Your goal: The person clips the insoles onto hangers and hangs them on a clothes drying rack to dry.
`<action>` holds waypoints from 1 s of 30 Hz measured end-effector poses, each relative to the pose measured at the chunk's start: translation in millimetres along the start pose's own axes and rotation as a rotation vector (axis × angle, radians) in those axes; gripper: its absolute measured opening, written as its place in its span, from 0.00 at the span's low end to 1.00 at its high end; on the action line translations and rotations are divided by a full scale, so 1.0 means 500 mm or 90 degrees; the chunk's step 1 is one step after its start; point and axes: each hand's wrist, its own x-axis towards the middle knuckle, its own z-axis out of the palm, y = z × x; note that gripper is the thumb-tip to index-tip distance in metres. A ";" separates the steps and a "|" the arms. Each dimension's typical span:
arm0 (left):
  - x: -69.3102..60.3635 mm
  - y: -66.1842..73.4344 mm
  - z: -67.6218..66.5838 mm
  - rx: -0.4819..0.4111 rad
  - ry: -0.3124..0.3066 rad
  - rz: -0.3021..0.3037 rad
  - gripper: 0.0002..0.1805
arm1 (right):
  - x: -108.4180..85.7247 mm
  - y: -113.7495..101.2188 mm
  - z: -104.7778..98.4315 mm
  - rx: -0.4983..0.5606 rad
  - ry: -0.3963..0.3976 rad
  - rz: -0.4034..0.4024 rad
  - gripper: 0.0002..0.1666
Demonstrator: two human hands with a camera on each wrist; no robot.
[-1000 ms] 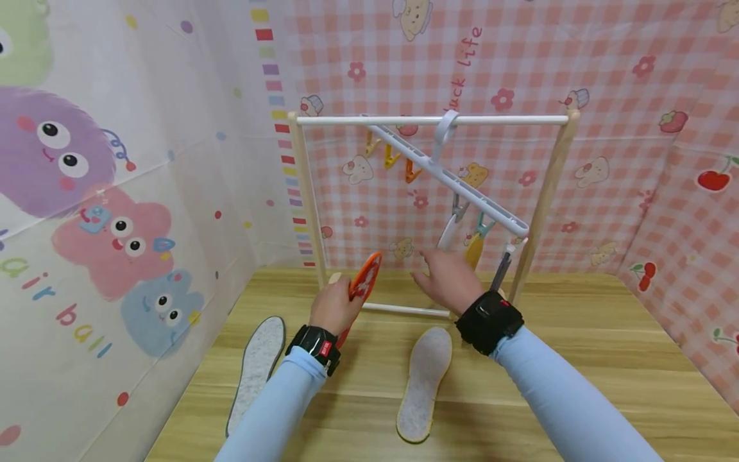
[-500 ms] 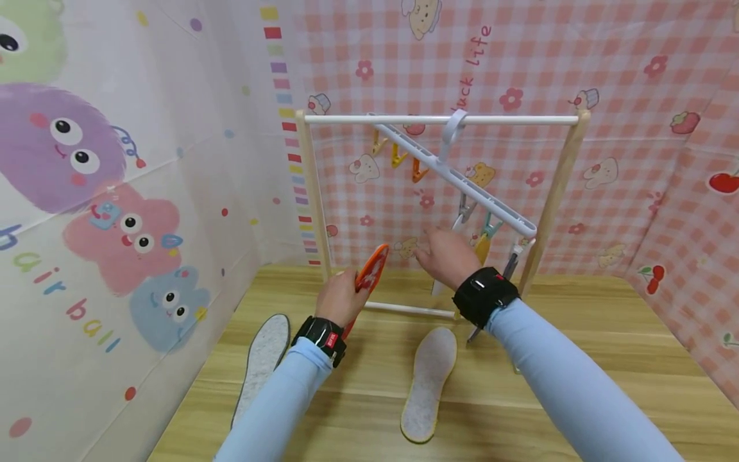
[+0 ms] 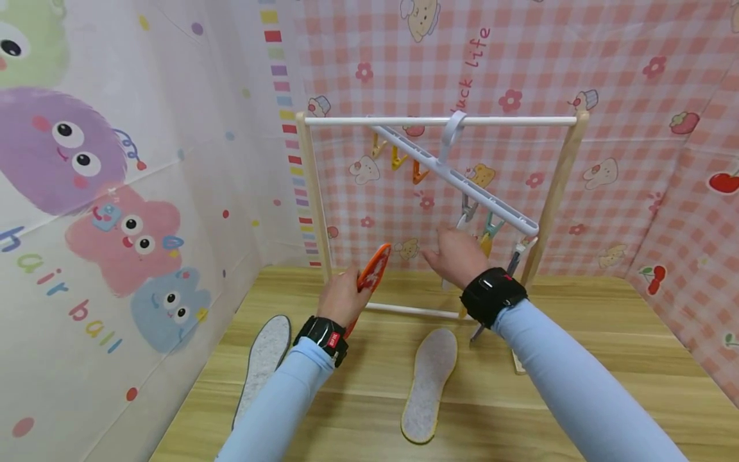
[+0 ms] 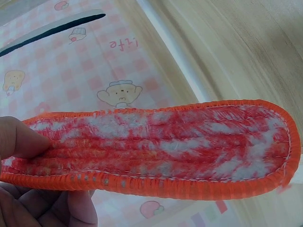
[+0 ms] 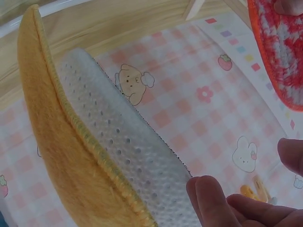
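An orange-edged red and white insole is pinched between thumb and fingers of my left hand. My right hand is beside the insoles hanging from the clips, its thumb spread away from the fingers. In the right wrist view its fingertips lie at the edge of a white perforated insole; whether they touch it, I cannot tell. A yellow insole hangs next to that one. Both hang from a pale hanger, under a grey clip and a teal clip.
The hanger hooks over a rack's white top bar. Yellow and orange clips hang at its left part, and a dark insole at the right end. Two grey insoles lie on the wooden table, one left, one in front.
Against the rack, my right hand has shifted slightly, and the hanging insoles around it have swung a little. My left hand keeps the red insole in nearly the same place.
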 end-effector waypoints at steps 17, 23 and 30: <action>0.002 0.003 0.004 -0.006 -0.006 -0.003 0.13 | 0.000 0.009 -0.009 0.018 0.095 0.071 0.20; 0.002 0.002 0.002 0.004 0.003 0.000 0.12 | 0.041 -0.021 -0.014 0.145 0.057 0.097 0.36; 0.006 0.004 -0.006 -0.017 0.009 -0.006 0.09 | 0.112 -0.076 -0.020 0.593 0.012 0.183 0.46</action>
